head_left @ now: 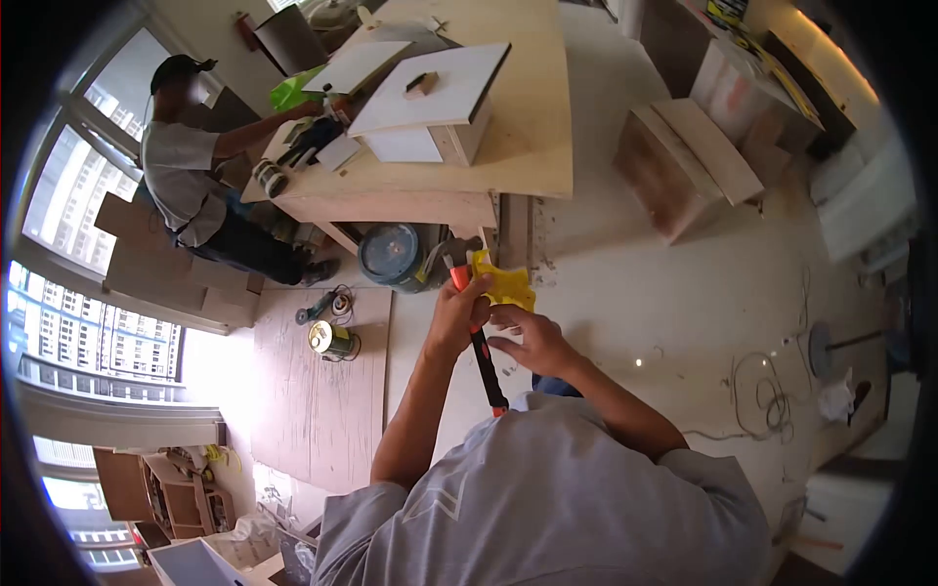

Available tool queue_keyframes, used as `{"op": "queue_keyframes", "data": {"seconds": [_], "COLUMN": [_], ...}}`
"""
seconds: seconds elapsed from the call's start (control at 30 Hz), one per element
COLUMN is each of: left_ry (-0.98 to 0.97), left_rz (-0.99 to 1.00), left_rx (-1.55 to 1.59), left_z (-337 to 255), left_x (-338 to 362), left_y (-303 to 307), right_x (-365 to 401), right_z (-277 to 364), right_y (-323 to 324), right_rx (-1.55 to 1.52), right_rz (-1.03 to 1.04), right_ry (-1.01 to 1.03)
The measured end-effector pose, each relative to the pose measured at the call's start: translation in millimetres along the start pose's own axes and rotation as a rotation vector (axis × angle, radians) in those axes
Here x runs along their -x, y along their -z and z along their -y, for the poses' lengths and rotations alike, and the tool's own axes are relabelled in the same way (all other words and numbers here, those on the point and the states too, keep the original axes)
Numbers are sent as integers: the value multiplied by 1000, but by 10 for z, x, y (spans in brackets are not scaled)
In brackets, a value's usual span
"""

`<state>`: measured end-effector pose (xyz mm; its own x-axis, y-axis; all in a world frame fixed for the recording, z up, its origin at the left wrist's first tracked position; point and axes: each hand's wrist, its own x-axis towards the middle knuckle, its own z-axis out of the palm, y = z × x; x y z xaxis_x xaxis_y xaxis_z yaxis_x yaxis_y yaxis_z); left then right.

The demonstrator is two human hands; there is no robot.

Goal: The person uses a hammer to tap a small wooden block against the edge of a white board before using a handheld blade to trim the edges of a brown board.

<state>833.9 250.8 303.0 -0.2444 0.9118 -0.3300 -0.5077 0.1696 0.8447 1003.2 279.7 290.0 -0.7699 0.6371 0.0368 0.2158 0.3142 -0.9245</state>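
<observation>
My left hand (459,314) is closed around a hammer-like tool with a red and black handle (485,363). Its handle slants down toward my shirt, and its metal end shows above my fingers. A crumpled-looking yellow piece (506,285) lies against the tool's upper part, by my left thumb; I cannot make out exactly what it is. Just below that yellow piece is my right hand (535,344), thumb and fingers apart, fingertips at its lower edge. Whether they touch it is hard to tell.
Ahead stands a wooden workbench (532,146) with a white box-like panel piece (430,93). A co-worker (186,166) reaches over its left side. A blue-lidded bucket (389,256), a tin can (330,338), wooden boxes (674,171) and a loose cable (767,400) are on the floor.
</observation>
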Motion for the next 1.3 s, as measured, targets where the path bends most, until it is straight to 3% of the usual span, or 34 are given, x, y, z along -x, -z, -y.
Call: {"op": "queue_keyframes", "data": {"seconds": [0.07, 0.13, 0.2, 0.27, 0.4, 0.47, 0.57, 0.63, 0.8, 0.9, 0.93, 1.1, 1.3], "left_ry": [-51, -182, -244, -285, -305, -475, -413, -335, -581, -610, -565, -323, -277], "left_rz": [-131, -158, -193, -187, -82, -38, -169, -149, 75, 200, 304, 389, 538], "left_rx": [74, 15, 72, -83, -341, -261, -525, -674, -723, -812, -821, -948, -914], "left_z": [-131, -283, -544, -862, -1338, -1444, -1740, -1975, -2937, -3319, -3383, -3019, -2971], "left_x": [-169, -303, -427, -566, -765, -968, -1130, -1300, -2009, -2563, -2908, -4067, -4593], "left_y": [11, 0, -181, -364, -349, -203, -242, -312, -952, -983, -897, -415, -219], "right_x": [-360, -682, -919, -1106, -1475, -1606, -1793, -1958, -2110, -2121, -2157, -2325, -3179], "right_z": [-368, -354, -70, 152, 231, 339, 172, -10, -160, -193, -180, -154, -267], "right_y": [-171, -36, 187, 336, 620, 865, 1302, 1524, 1766, 1744, 1590, 1191, 1264], "right_rx": [-208, -597, -827, -756, -502, -637, -822, -727, -644, -570, -548, -508, -232], "right_rz": [12, 237, 394, 448, 209, 167, 149, -39, -350, -466, -560, -725, -927], "right_ry": [155, 150, -78, -106, 40, 77, 84, 131, 74, 43, 17, -132, -120]}}
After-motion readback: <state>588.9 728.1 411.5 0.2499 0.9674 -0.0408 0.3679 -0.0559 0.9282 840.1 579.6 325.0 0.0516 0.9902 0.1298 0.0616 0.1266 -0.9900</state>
